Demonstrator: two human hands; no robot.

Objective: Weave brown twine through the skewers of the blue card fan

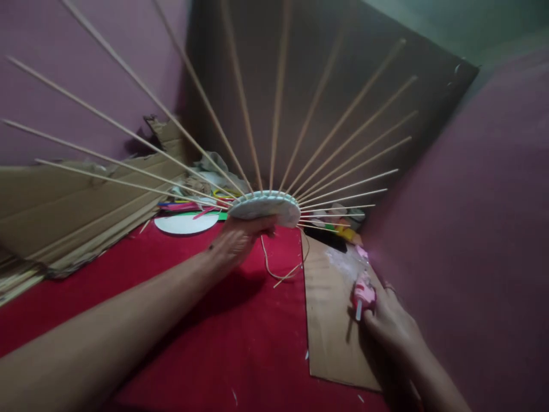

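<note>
Raised over the red cloth, my left hand (pixel 242 234) grips the near underside of a whitish round disc (pixel 268 209). Many thin wooden sticks (pixel 277 114) fan out from the disc's edge, upward and to both sides. A thin cord (pixel 268 263) hangs in a loop below the disc, its end near the cloth. My right hand (pixel 386 315) is closed around a pink glue gun (pixel 364 289) above a cardboard sheet. A pale glue stick pokes out of the gun's near end. My left fingers are partly hidden by the disc.
The cardboard sheet (pixel 330 343) lies on red cloth (pixel 249 355) at right. Behind my left hand is a white disc (pixel 189 223). Torn cardboard (pixel 98 194) leans at the left wall. Assorted craft items (pixel 206 183) are piled at the back. A purple wall (pixel 484 229) rises close on the right.
</note>
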